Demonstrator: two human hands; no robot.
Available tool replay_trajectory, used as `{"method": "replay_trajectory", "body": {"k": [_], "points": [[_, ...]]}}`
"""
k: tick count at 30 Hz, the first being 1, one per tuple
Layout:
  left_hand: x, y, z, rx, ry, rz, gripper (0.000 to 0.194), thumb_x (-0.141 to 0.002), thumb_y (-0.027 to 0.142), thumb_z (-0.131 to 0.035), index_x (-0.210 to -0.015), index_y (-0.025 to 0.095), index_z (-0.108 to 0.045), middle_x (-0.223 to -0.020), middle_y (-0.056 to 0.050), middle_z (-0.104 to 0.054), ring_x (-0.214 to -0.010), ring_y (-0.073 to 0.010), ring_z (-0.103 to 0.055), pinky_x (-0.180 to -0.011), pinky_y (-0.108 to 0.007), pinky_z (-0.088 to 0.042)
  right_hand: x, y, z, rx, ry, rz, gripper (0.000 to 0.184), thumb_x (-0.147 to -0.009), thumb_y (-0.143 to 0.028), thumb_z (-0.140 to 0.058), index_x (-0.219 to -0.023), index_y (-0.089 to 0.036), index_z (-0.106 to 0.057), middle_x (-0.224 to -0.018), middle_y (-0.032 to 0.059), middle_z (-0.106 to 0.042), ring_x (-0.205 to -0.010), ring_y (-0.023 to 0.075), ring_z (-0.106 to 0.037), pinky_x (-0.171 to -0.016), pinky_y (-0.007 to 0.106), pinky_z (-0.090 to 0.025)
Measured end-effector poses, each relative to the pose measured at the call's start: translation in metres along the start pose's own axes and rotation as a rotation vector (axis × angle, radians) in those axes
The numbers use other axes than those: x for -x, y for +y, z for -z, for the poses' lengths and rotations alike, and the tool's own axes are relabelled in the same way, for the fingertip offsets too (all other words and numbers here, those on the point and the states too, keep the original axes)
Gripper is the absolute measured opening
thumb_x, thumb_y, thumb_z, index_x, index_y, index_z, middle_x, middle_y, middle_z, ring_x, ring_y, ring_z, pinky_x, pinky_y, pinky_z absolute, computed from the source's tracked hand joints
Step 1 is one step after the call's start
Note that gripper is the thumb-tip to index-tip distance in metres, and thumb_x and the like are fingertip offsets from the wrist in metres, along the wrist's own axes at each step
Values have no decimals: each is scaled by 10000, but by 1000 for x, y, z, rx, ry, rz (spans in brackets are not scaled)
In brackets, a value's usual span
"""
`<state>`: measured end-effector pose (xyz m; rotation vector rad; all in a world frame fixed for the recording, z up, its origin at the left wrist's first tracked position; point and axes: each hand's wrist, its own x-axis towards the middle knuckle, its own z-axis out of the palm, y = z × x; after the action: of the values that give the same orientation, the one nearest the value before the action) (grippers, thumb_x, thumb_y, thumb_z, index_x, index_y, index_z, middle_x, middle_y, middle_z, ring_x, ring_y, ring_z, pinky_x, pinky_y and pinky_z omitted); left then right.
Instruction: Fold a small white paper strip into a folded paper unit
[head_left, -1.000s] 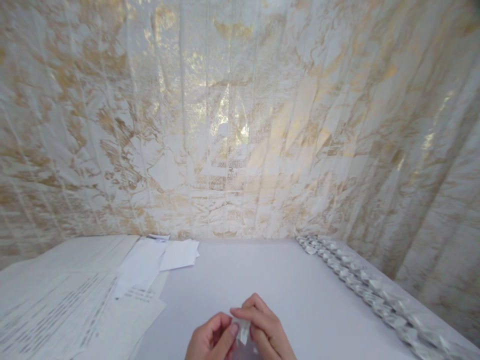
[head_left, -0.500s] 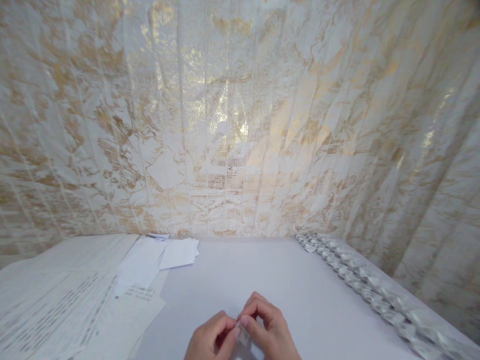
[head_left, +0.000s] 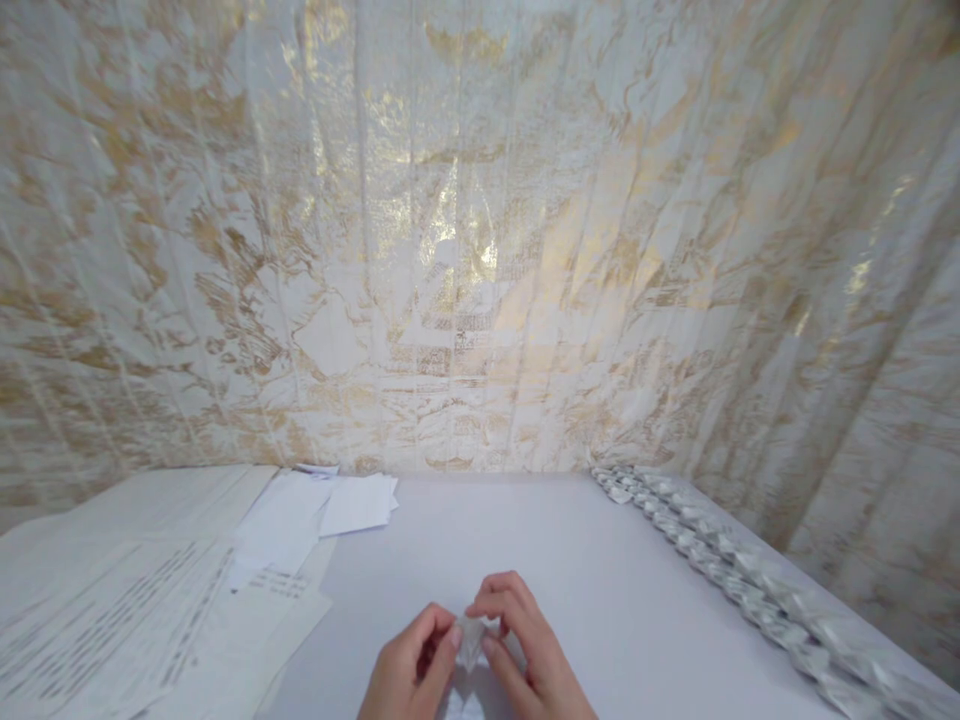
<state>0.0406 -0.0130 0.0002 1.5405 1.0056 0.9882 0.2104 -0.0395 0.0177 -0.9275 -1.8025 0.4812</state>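
Between my hands, low in the middle of the head view, is a small pale folded paper piece (head_left: pixel 471 645) with a pointed lower end. My left hand (head_left: pixel 416 665) pinches its left side between thumb and fingers. My right hand (head_left: pixel 529 645) has its thumb against the right side, and its curved fingers reach over the top edge. Just below, at the bottom edge of the view, more zigzag-folded white paper (head_left: pixel 465 706) shows between the wrists. I cannot tell whether it is joined to the upper piece.
Large printed sheets (head_left: pixel 112 620) cover the table's left side, with white paper slips (head_left: pixel 358 503) on and beside them. Long strips of folded paper (head_left: pixel 739 570) lie along the right edge of the white table (head_left: pixel 480 530). A gold-patterned curtain (head_left: pixel 465 250) hangs behind.
My hands have moved slightly apart from a close fingertip pinch. The folded paper now shows between them, and my right fingers have lifted over its top.
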Motion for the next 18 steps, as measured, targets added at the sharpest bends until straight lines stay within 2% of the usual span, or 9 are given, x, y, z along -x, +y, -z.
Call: {"method": "replay_trajectory", "body": {"k": [2, 4, 7, 10, 12, 16, 18], "points": [[-1, -3, -1, -16, 8, -7, 625, -799, 835, -472, -728, 218, -536, -658, 64, -411, -640, -155, -410, -591, -246, -341, 1, -1, 2, 83, -4, 38, 224, -971, -184, -472, -1138, -248, -608, -1165, 91, -564, -1039, 221, -590, -904, 361, -508], [-1, -6, -1, -23, 8, -9, 610, -823, 819, -453, -742, 220, -535, -669, 59, -427, -650, -157, -417, -597, -245, -350, 2, 0, 2, 158, -30, 58, 276, -922, -114, -474, -1129, -249, -597, -1258, 102, -520, -1046, 222, -585, -902, 363, -516], [0, -6, -1, -30, -11, -21, 579, -862, 782, -427, -752, 224, -532, -681, 53, -442, -658, -162, -423, -602, -246, -355, 3, 1, 4, 243, -106, 98, 248, -880, -111, -517, -1079, -244, -583, -1306, 104, -491, -1066, 238, -560, -882, 360, -520], [2, -2, 0, -57, -19, -40, 540, -897, 738, -409, -750, 231, -522, -682, 57, -418, -660, -165, -418, -619, -249, -352, 2, -1, 4, 249, -118, 107, 205, -870, -104, -518, -1021, -239, -546, -1290, 93, -503, -1082, 239, -545, -929, 381, -500], [2, 0, 1, -69, -16, -45, 521, -915, 716, -394, -746, 236, -505, -682, 59, -404, -662, -167, -411, -630, -254, -348, 1, -1, 2, 248, -123, 117, 278, -811, -41, -494, -1001, -241, -531, -1277, 80, -514, -1080, 234, -541, -930, 381, -494], [3, 3, 2, -60, -28, -35, 491, -935, 681, -389, -746, 238, -483, -683, 62, -387, -662, -166, -398, -634, -259, -337, 3, 2, -4, 290, -110, 116, 478, -581, 25, -470, -972, -241, -536, -1325, 65, -498, -1089, 251, -523, -897, 381, -486], [4, 5, 2, -51, -34, -38, 479, -940, 667, -398, -754, 236, -493, -683, 61, -399, -666, -166, -409, -640, -262, -336, 4, 3, -6, 300, -97, 105, 460, -577, 15, -495, -955, -243, -550, -1343, 60, -490, -1078, 257, -522, -880, 379, -481]]}}
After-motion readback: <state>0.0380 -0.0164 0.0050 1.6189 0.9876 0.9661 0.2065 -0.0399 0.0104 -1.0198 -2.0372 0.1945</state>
